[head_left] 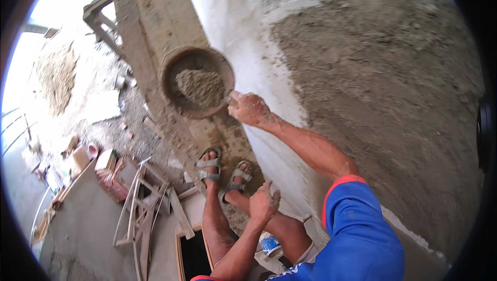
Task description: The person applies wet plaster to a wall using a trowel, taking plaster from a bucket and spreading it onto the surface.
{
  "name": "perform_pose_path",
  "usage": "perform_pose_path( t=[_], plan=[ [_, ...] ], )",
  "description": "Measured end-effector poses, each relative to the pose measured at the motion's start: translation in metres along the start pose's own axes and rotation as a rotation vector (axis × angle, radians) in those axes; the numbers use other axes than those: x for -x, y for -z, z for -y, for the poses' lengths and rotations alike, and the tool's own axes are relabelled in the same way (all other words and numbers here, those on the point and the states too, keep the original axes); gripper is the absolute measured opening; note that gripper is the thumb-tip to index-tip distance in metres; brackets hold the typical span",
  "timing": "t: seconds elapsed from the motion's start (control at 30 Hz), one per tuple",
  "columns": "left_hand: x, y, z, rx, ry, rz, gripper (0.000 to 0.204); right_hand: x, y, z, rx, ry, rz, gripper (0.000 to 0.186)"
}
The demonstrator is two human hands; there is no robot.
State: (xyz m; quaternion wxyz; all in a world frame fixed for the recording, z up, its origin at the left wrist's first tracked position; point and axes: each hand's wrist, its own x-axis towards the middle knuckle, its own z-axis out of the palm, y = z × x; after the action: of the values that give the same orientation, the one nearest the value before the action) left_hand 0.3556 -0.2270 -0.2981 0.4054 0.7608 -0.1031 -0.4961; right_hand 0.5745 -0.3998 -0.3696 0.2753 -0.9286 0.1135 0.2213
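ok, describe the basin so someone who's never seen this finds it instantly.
Find the long wooden plank running from the top edge down to the sandalled feet. On it, beyond the feet and next to the right hand, sits the basin. Unlike the smaller blue-and-white container by the legs, it is brownish, wide-mouthed, and shows a grey-brown heap inside.

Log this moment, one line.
Right hand: at rim of round brown basin; left hand: near bare leg; grey mortar heap: inside basin

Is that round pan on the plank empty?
No, a heap of grey mortar sits in the middle of the round pan on the plank.
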Motion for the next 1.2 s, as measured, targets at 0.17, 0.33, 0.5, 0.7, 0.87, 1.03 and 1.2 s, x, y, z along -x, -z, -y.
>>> perform_pose_path(
  t=[0.17, 0.33, 0.5, 0.7, 0.87, 1.03, 1.2],
  plan=[
    [-0.011, -0.002, -0.009, -0.019, -0.055, 0.035, 0.049, 0.074, 0.111, 0.039, -0.181, 0.031, -0.002, 0.036],
    [-0.017, 0.012, -0.027, -0.096, -0.086, 0.049, 0.048, 0.151, 0.225, 0.085, -0.248, 0.145, 0.054, 0.038],
    [-0.035, 0.013, -0.021, -0.188, -0.153, 0.049, 0.047, 0.197, 0.256, 0.05, -0.38, 0.084, -0.038, 0.045],
    [-0.031, 0.006, -0.027, -0.218, -0.198, -0.039, 0.047, 0.291, 0.377, -0.016, -0.059, -0.586, -0.833, 0.053],
    [-0.019, -0.026, -0.013, -0.249, -0.08, 0.136, 0.048, 0.331, 0.373, 0.0, -0.164, -0.32, -0.772, 0.037],
    [-0.009, -0.038, 0.009, -0.207, -0.052, 0.14, 0.047, 0.276, 0.243, -0.04, -0.099, -0.5, -0.283, 0.041],
    [-0.003, -0.026, 0.007, -0.129, -0.005, 0.142, 0.048, 0.185, 0.099, -0.15, -0.07, -0.495, -0.31, 0.043]
  ],
)
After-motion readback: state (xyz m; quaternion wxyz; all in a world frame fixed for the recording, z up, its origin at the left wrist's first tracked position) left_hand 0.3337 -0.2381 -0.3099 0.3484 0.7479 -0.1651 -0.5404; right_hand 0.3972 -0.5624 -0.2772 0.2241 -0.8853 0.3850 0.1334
